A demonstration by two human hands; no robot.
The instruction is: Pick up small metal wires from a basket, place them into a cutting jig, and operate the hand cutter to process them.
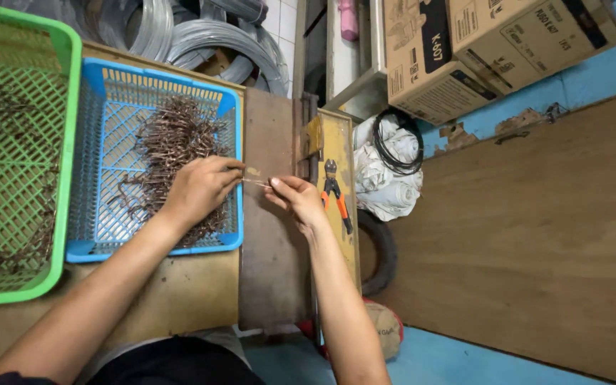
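Single head view, worn on the person, looks steeply down over the blue basket (108,235). Close range, forearms enter from the bottom edge. Basket sits left of centre; green basket (58,271) further left at the frame edge; cardboard boxes (465,50) far up-right; wood floor right.

Two brown cardboard boxes far right, side by side: left box (422,60) has a black label panel (435,36); right box (536,32) carries black print.
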